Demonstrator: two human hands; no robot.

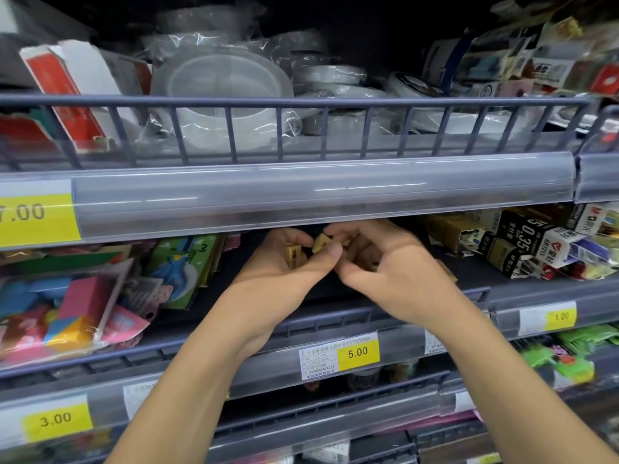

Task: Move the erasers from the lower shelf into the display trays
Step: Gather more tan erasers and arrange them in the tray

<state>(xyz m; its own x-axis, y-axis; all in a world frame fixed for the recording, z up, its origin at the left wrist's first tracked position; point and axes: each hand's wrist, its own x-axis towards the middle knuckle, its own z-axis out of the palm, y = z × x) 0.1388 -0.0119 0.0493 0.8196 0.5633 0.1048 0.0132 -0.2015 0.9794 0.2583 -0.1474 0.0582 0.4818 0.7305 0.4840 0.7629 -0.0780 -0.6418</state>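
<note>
Both my hands reach into the dark middle shelf (385, 283) under the price rail. My left hand (284, 266) is cupped and holds small tan boxed erasers (294, 253), its thumb pressed against one. My right hand (378, 259) pinches another tan eraser (322, 243) between thumb and fingers, right beside the left hand's load. More tan pieces show inside my right palm. The back of the shelf is hidden by the rail above.
A wire-fronted upper shelf (301, 105) holds wrapped tape rolls (221, 92). Colourful eraser packs (77, 309) fill the left of the middle shelf. Pencil-lead boxes (536, 242) lie at its right. Price tags (357, 353) line the shelf rails below.
</note>
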